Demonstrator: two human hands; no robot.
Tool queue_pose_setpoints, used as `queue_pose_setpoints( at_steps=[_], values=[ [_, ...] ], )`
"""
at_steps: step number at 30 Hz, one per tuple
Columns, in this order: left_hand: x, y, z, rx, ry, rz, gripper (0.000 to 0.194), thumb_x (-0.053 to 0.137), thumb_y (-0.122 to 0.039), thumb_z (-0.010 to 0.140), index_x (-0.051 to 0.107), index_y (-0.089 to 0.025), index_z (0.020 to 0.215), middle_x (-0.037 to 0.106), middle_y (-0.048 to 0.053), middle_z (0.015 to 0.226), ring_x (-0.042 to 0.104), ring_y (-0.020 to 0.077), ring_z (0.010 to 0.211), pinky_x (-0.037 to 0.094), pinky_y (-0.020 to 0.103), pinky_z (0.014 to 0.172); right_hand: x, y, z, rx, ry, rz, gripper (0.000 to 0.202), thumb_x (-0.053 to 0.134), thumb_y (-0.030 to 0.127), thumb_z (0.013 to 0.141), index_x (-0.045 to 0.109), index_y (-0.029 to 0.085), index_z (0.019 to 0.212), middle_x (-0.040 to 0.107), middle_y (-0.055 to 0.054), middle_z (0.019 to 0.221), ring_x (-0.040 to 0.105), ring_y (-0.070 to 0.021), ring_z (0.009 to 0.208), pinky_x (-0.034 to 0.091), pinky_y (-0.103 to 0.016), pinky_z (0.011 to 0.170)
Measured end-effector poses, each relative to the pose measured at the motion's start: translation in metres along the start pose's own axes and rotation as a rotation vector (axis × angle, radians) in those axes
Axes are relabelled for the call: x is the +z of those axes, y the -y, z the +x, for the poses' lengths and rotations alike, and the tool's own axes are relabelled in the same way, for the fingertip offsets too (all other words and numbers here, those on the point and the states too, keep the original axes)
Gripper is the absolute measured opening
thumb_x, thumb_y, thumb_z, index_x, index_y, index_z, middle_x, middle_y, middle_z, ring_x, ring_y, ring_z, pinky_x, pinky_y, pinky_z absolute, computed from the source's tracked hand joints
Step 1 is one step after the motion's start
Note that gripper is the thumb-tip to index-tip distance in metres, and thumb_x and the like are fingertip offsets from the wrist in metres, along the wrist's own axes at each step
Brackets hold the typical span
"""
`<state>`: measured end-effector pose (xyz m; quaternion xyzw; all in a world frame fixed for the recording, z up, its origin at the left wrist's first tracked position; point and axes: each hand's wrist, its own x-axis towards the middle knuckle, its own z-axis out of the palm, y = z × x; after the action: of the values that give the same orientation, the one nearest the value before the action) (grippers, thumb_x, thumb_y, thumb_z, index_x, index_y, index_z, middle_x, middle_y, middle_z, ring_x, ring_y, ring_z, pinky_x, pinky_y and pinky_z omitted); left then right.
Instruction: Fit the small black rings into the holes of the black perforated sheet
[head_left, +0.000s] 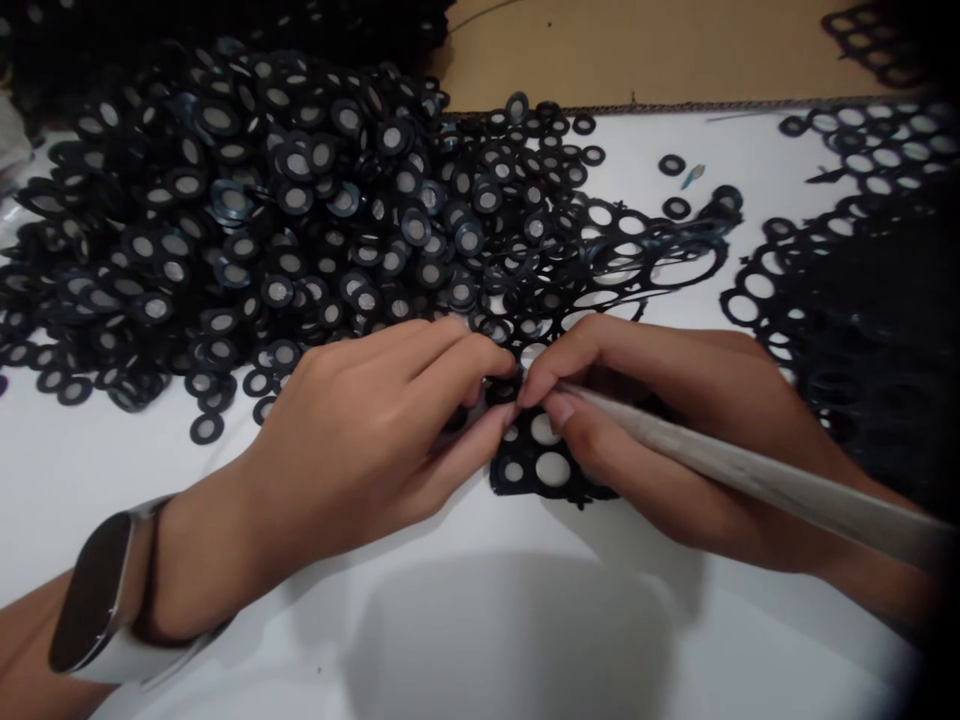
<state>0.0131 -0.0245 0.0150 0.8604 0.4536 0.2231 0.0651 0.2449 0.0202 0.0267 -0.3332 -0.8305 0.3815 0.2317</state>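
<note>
A black perforated sheet (553,468) with round holes lies on the white table between my hands. My left hand (382,420) rests over its left edge, thumb and index finger closed at the sheet; what they pinch is hidden. My right hand (660,430) holds a long grey stick-like tool (720,465), its tip hidden near the fingertips. The fingertips of both hands almost meet above the sheet. Just behind them, black rings with pale centres form a large pile (300,220).
At the right is a dark heap of perforated sheets (862,300). Loose web-like scraps (682,265) lie behind my right hand. Brown cardboard (615,60) spans the back of the white table (300,640). A few single rings (672,165) lie near it.
</note>
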Motion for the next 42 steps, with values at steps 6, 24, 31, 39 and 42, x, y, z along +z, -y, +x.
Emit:
queue_pose_setpoints(
  at_steps=[6,24,31,39,42],
  values=[
    [0.0,0.0002,-0.0005,-0.003,0.007,0.014,0.012,0.058,-0.033,0.103,0.063,-0.023,0.107,0.067,-0.001,0.087,0.064,0.0156,0.078,0.046,0.034,0.063,0.0002,-0.001,0.0009,-0.031,-0.007,-0.025,0.013,0.06,0.015,0.09,0.069,0.02,0.097,0.068,0.003,0.074,0.063,-0.0116,0.06,0.053,-0.026,0.066],
    [0.0014,-0.0014,-0.0001,0.007,0.012,0.064,0.011,0.057,-0.031,0.102,0.063,-0.023,0.107,0.067,0.0,0.088,0.063,0.0173,0.077,0.043,0.035,0.062,0.0043,0.0019,0.0027,-0.121,-0.049,-0.149,0.017,0.059,0.009,0.088,0.068,0.02,0.096,0.07,0.002,0.079,0.066,-0.0122,0.068,0.055,-0.026,0.072],
    [0.0007,-0.002,-0.0006,0.033,0.002,0.11,0.013,0.058,-0.032,0.102,0.065,-0.021,0.106,0.068,0.0,0.087,0.062,0.0171,0.077,0.04,0.034,0.061,0.005,0.0011,0.0023,-0.138,-0.039,-0.181,0.017,0.058,0.008,0.088,0.068,0.02,0.096,0.069,0.001,0.079,0.063,-0.0131,0.067,0.052,-0.027,0.072],
    [0.0006,-0.0033,-0.0004,0.036,0.006,0.142,0.015,0.055,-0.031,0.105,0.065,-0.02,0.105,0.066,0.0,0.087,0.059,0.0149,0.073,0.036,0.034,0.058,0.0063,0.0006,0.0006,-0.135,-0.046,-0.191,0.018,0.057,0.007,0.089,0.068,0.019,0.097,0.068,0.002,0.081,0.062,-0.0115,0.071,0.052,-0.024,0.075],
    [0.001,-0.0034,-0.0007,0.036,0.006,0.165,0.016,0.053,-0.031,0.106,0.064,-0.021,0.105,0.065,-0.001,0.087,0.061,0.0148,0.074,0.038,0.033,0.058,0.0048,0.0023,0.0028,-0.137,-0.036,-0.21,0.016,0.058,0.008,0.088,0.068,0.018,0.094,0.068,0.003,0.079,0.062,-0.0091,0.07,0.052,-0.022,0.073]
  ],
)
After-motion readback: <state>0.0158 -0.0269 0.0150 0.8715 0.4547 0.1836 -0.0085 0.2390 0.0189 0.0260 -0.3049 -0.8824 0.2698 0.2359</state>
